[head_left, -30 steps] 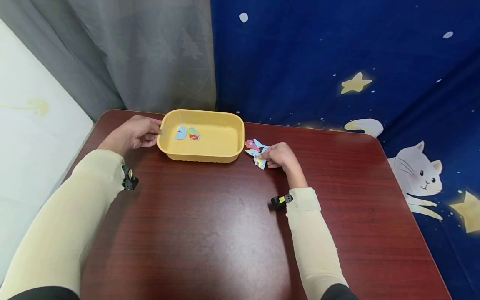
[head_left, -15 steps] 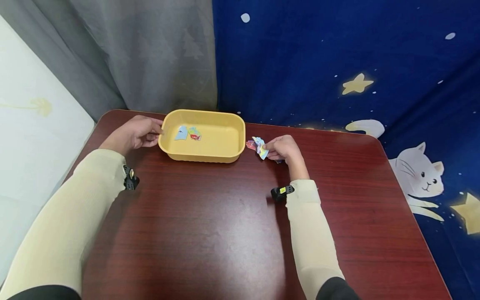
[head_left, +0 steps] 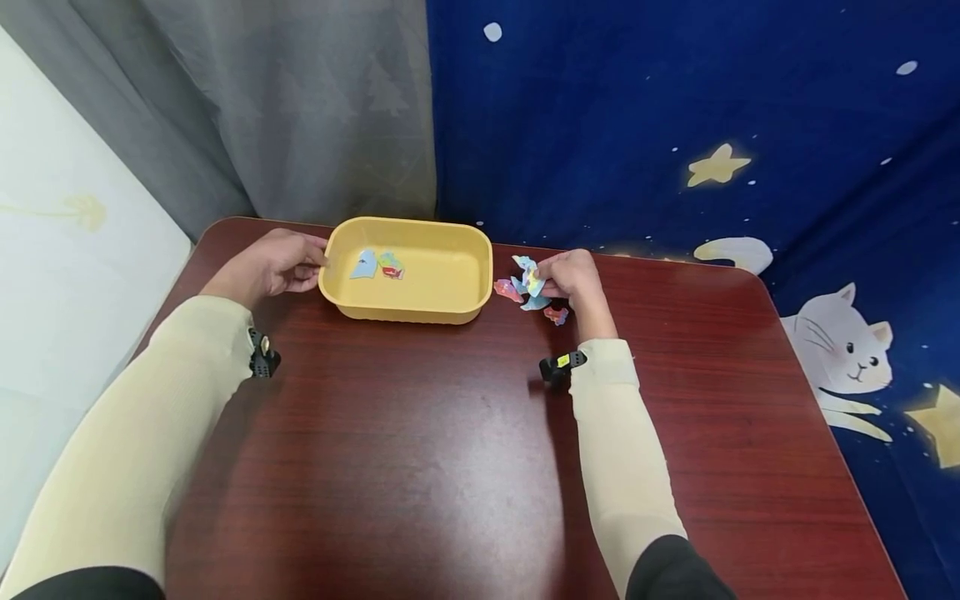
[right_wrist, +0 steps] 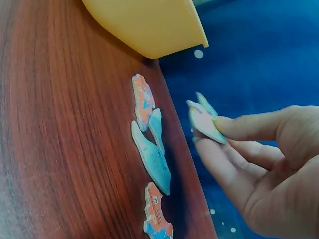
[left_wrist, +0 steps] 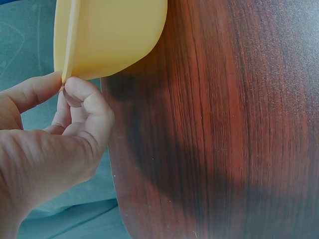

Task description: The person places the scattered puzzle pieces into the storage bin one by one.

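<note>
My left hand (head_left: pixel 281 262) pinches the left end of a yellow plastic basin (left_wrist: pixel 114 37), thumb and forefinger on either side of its rim. Between the thumb and fingers of my right hand (right_wrist: pixel 269 159) are pale, irregular flat puzzle pieces (right_wrist: pixel 207 122), overlapping and raised over the table's back edge. Below them lie an orange-red piece (right_wrist: pixel 143 102), light blue pieces (right_wrist: pixel 153 154) and an orange-and-blue piece (right_wrist: pixel 157 211). Inside the basin, a light blue piece (head_left: pixel 364 264) rests beside a green-and-red one (head_left: pixel 391 266).
The dark red wooden table (head_left: pixel 405 442) has rounded corners, and the basin stands near its back edge. Behind hang a grey curtain (head_left: pixel 330 108) and a blue curtain (head_left: pixel 585 125) with stars and a cat. A white wall (head_left: pixel 67 250) borders the left side.
My right hand has moved toward the back of the table, lifting pale pieces from the small pile. An orange-and-blue piece it covered now shows. My left hand stays on the rim.
</note>
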`<state>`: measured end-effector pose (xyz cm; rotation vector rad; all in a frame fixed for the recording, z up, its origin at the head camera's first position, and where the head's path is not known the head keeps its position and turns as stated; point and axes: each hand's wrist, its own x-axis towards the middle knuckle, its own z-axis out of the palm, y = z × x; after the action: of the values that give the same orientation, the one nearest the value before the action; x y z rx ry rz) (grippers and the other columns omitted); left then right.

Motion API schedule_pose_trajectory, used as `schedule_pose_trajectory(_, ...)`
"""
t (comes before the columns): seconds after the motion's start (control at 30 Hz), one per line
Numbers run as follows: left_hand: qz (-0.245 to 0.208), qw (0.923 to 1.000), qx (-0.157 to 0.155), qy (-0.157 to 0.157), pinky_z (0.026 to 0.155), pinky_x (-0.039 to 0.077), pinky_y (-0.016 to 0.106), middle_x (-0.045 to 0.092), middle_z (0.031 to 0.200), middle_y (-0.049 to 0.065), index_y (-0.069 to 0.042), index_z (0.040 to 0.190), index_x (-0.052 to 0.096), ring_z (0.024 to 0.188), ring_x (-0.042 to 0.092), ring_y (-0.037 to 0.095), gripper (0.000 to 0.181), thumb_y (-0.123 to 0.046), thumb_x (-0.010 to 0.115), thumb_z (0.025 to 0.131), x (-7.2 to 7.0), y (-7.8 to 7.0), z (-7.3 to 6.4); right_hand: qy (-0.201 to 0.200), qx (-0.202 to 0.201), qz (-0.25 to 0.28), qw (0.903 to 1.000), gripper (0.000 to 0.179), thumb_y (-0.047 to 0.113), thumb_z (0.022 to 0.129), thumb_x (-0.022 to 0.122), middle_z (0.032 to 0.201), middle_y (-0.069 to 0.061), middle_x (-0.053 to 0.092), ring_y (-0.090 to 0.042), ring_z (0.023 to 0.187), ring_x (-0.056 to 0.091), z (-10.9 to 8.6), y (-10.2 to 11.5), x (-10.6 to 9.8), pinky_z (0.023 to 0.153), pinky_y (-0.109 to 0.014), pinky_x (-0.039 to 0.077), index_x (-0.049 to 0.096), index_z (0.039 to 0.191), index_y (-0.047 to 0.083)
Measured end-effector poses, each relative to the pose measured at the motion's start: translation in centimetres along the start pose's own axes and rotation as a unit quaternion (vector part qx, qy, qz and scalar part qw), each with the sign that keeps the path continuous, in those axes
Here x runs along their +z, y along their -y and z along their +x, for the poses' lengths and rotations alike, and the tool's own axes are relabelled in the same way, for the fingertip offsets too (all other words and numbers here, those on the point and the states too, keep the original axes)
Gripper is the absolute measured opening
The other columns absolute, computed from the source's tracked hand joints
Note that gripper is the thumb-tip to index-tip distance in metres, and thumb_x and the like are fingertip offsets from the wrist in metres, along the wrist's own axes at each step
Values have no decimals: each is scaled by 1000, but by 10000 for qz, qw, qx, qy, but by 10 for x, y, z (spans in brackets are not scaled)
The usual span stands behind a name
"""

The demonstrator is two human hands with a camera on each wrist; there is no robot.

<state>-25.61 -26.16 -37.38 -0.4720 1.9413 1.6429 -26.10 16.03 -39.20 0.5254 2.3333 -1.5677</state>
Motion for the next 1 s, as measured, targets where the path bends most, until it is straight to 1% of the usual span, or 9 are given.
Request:
schedule_pose_trajectory(0.1, 12, 10000, 13, 2, 63, 54, 22, 62, 75, -4, -7, 143, 36, 58, 58, 8, 50, -4, 51, 95, 1, -1, -1, -170, -87, 191, 9996, 24, 0, 88, 63, 85, -8, 65, -15, 70, 65, 3, 3, -1, 77, -34, 58, 68, 111, -4)
schedule_pose_trajectory(0.2, 19, 10000, 31, -3, 63, 54, 22, 62, 74, -4, -6, 142, 37, 58, 57, 8, 49, -4, 51, 96, 2, -2, -2, -238, -204, 337, 9989, 26, -3, 88, 61, 95, -12, 66, -13, 72, 65, 7, 6, -1, 76, -32, 58, 67, 114, -5)
schedule_pose_trajectory(0.37, 29, 10000, 81, 19, 62, 54, 21, 62, 73, -4, -5, 142, 37, 57, 57, 7, 49, -3, 51, 95, 2, -1, -1, -281, -375, 312, 9984, 29, -5, 89, 60, 108, -17, 66, -13, 74, 64, 10, 16, -2, 74, -29, 58, 66, 117, -4)
schedule_pose_trajectory(0.57, 25, 9999, 93, 26, 62, 53, 21, 62, 73, -4, -5, 141, 38, 57, 57, 7, 48, -3, 51, 95, 1, 0, 1, -298, -522, 285, 9978, 29, -6, 89, 59, 111, -19, 66, -13, 78, 65, 9, 29, -3, 70, -26, 58, 66, 117, -4)
schedule_pose_trajectory(0.77, 11, 10000, 32, -19, 63, 54, 22, 61, 74, -4, -6, 140, 39, 58, 57, 8, 47, -4, 52, 95, 1, 0, 1, -281, -597, 164, 9977, 28, -5, 89, 59, 111, -18, 64, -15, 81, 66, 5, 39, 0, 69, -26, 58, 66, 116, -4)
schedule_pose_trajectory(1.0, 23, 10000, 6, -53, 64, 54, 22, 60, 75, -4, -7, 142, 38, 59, 57, 8, 48, -5, 52, 95, 0, 0, 1, -172, -706, 125, 9973, 29, -6, 88, 58, 110, -18, 64, -17, 84, 66, 2, 51, 11, 76, -31, 58, 66, 116, -4)
